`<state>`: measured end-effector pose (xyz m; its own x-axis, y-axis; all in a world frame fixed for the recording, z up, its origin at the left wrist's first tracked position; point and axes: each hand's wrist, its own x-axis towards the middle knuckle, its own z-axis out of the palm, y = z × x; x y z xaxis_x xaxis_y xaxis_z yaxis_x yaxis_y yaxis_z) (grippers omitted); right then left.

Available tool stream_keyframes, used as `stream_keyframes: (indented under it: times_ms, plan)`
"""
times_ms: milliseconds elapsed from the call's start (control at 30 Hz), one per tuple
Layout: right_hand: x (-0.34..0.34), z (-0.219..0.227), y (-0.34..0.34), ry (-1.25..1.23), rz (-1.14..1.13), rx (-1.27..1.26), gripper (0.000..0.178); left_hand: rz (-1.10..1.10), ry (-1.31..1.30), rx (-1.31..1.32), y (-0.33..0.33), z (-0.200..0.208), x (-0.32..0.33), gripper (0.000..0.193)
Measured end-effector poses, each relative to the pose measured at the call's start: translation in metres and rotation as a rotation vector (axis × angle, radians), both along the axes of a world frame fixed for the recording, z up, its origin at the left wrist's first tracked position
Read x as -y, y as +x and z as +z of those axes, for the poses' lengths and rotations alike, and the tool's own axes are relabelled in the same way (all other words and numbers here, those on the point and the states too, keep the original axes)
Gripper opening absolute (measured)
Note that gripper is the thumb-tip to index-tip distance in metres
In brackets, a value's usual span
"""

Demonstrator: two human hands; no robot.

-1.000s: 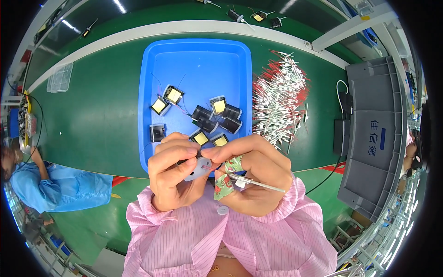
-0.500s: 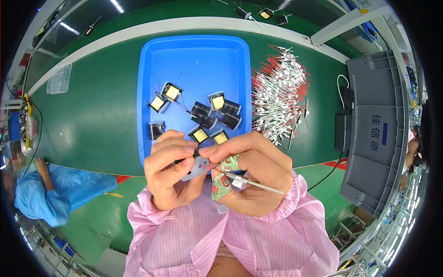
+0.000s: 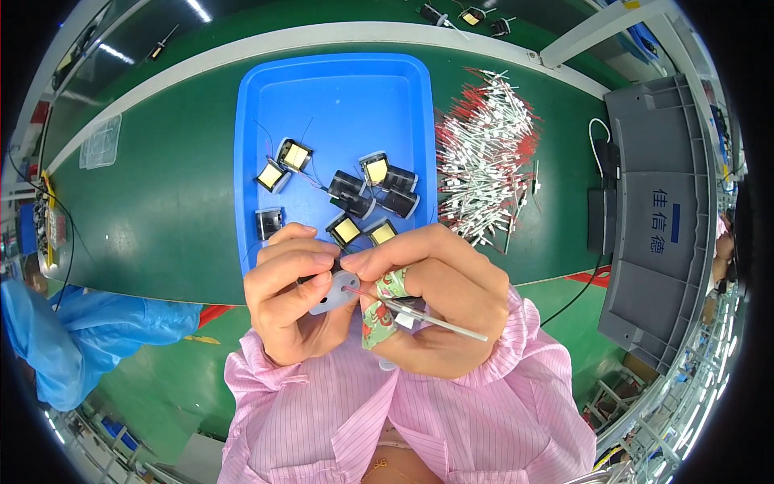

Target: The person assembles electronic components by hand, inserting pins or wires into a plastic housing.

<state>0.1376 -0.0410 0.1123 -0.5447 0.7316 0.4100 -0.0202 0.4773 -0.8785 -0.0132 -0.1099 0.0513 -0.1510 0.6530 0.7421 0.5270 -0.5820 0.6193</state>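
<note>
Black components in blue tray

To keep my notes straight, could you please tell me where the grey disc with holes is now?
In the head view, the grey disc is slightly left of and below centre, held in the left hand, beside the right hand.

We list: one rounded pale-grey plate, holed, tilted, pinched in the left hand; one pinkish wire from its hole to the right hand; one slim whitish tube, slanting across it.
</note>
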Motion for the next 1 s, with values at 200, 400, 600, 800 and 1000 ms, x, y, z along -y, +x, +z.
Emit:
stream_keyframes:
  times_ms: [200,400,600,800,1000]
  plan:
    - [-0.0002,0.0001,0.0022,0.004,0.003,-0.011,0.021,-0.001,-0.007,-0.032,-0.0006,0.0016,0.0005,0.046]
    - [0.0019,0.0,0.0027,0.007,-0.01,-0.017,0.022,-0.011,-0.006,-0.049,-0.0004,0.0008,0.0001,0.046]
    - [0.0018,-0.0009,0.0028,0.025,-0.001,-0.031,0.021,-0.023,-0.003,-0.051,0.0004,0.0017,-0.0006,0.046]
    - [0.0018,0.0002,0.0035,0.024,-0.013,-0.02,0.02,-0.024,-0.044,-0.02,0.0036,0.0067,-0.0013,0.054]
    - [0.0026,-0.0012,0.0035,0.054,-0.032,-0.033,0.022,-0.038,-0.04,0.008,0.0045,0.0049,-0.0002,0.053]
